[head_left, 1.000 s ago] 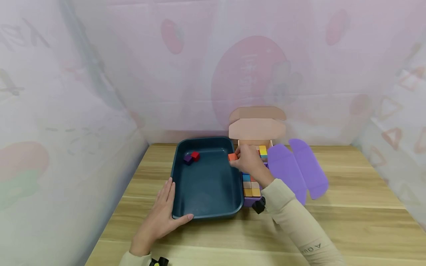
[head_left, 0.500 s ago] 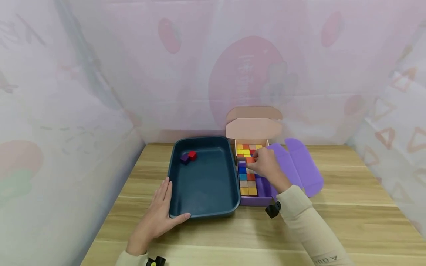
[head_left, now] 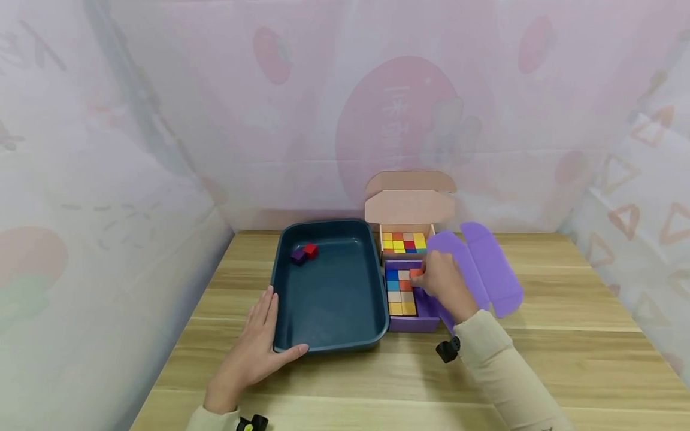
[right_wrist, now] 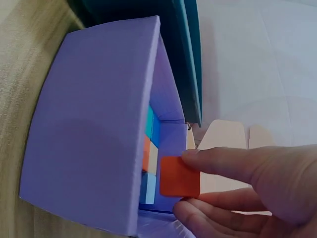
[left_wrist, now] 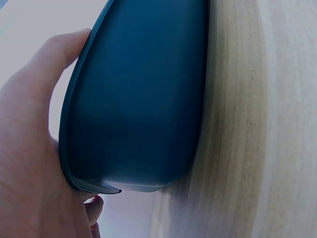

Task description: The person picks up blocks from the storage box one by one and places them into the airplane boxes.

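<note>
A: Where's the orange cube (head_left: pixel 415 273)?
B: Pinched in the right hand (head_left: pixel 444 286), over the purple box (head_left: pixel 412 324) beside the tray (head_left: pixel 330 344).
A: Left hand (head_left: pixel 253 354)?
B: Fingers straight, against the tray's near corner.

Bright, even light; soft shadows

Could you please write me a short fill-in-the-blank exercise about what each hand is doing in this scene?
1. The right hand pinches an ____ cube over the purple box.
2. The left hand rests against the near left corner of the dark ____ tray.
3. Inside the tray lie a purple cube and a ____ cube, touching.
4. The peach box stands ____ the purple box.

Missing words: orange; blue; red; behind
</note>
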The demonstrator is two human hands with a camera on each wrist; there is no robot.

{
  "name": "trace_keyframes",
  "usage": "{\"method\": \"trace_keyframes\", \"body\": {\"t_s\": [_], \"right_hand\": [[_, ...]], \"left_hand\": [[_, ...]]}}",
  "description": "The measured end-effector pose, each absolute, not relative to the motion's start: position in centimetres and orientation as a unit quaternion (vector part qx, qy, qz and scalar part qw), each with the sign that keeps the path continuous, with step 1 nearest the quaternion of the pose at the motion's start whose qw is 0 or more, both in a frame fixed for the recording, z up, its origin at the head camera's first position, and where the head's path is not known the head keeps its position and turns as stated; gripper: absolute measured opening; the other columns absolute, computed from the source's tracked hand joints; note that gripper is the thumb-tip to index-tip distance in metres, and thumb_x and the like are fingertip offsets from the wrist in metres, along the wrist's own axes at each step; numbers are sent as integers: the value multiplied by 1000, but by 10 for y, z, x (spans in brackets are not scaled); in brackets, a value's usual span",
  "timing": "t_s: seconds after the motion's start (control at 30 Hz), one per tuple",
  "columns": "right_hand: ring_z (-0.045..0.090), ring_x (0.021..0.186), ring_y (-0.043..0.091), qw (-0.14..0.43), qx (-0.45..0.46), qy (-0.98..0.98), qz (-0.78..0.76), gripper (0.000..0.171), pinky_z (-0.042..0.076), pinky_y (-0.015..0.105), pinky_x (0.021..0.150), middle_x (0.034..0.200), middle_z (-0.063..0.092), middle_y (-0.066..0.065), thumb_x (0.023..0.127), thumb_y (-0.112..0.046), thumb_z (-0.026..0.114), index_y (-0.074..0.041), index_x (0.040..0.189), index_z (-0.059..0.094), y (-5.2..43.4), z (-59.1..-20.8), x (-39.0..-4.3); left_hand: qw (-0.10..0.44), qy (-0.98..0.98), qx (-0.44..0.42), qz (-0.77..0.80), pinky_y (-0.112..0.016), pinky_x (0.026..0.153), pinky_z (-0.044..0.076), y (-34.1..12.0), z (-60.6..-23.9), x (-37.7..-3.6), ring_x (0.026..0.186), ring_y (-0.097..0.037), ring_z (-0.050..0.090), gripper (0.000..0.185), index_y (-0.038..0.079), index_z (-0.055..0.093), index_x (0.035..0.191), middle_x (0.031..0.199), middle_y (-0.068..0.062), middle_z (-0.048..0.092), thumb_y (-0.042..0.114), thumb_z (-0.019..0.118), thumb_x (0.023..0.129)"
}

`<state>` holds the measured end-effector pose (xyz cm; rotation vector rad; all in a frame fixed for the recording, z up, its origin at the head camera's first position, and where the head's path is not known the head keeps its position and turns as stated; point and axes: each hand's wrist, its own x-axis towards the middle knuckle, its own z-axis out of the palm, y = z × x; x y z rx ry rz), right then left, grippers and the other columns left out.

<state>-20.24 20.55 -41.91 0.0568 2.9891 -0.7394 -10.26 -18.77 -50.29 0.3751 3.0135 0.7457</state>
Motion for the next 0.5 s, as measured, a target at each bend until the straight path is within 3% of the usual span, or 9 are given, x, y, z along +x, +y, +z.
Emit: {"method": "trace_keyframes", "body": {"t_s": [0.13,0.33,0.5], "right_hand": [[58,55,20,31,39,976,-210,32,42,25,47,62,61,6,85,-26,90,-2,76,70,204,-421,-202],[65,71,27,23,47,986,-156,46,53,34,54,97,76,19,83,-29,92,4,110,74,201,-426,-205],[66,77,31,31,39,991,-125,41,61,44,61,107,76,22,85,-22,88,2,114,73,195,-427,-208]], "left_hand": [[7,963,117,243,-70,130,15,-187,-504,-102,166,-42,5,128,0,10,169,180,-14,-1,76,70,85],[1,962,119,245,-69,130,15,-186,-504,-102,166,-42,5,127,1,10,169,180,-14,0,75,70,85],[3,963,117,243,-70,130,16,-186,-505,-101,166,-42,6,127,1,10,169,180,-14,0,74,72,85]]}}
